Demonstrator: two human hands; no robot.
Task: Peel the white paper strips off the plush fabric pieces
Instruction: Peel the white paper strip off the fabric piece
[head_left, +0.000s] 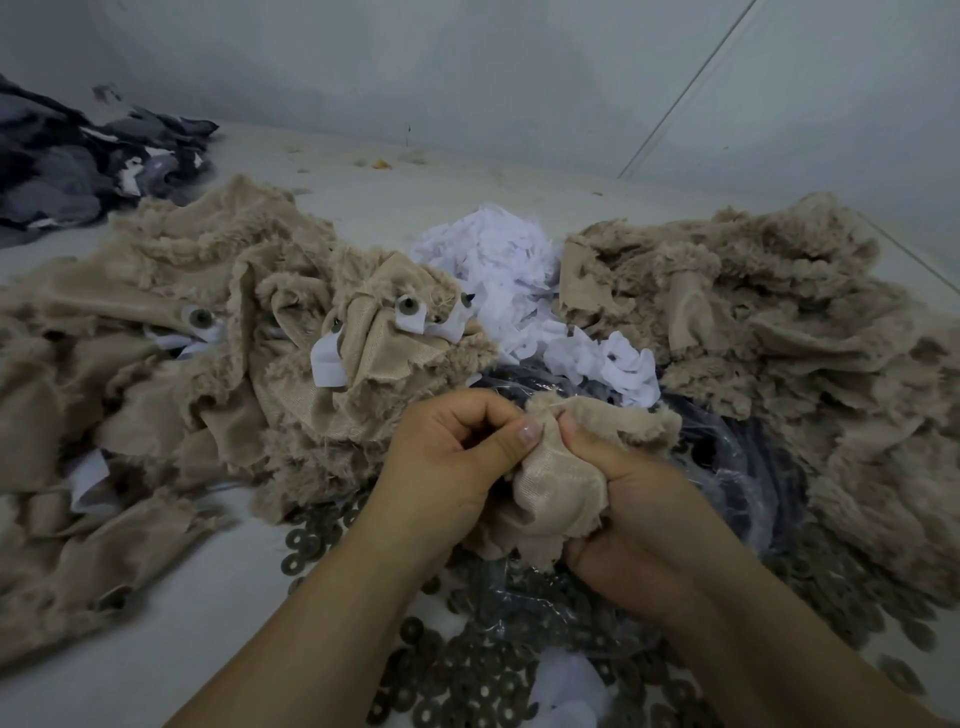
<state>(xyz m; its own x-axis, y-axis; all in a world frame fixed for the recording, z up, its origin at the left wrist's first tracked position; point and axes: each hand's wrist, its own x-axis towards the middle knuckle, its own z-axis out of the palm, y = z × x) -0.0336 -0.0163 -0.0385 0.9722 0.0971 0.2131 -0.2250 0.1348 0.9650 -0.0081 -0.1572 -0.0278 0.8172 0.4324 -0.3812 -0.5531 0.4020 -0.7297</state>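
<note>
Pale tabletop (218, 613): both hands (452, 457) grip fuzzy beige plush (561, 483).

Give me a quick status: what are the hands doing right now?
Left hand and right hand both grip one beige plush piece. No paper strip visible on it. Peeled white strips piled behind. Nothing blocking.

Fuzzy tan plush fabric pieces (563, 457), matt white paper strips (511, 270), glossy plastic bag (727, 457)
</note>
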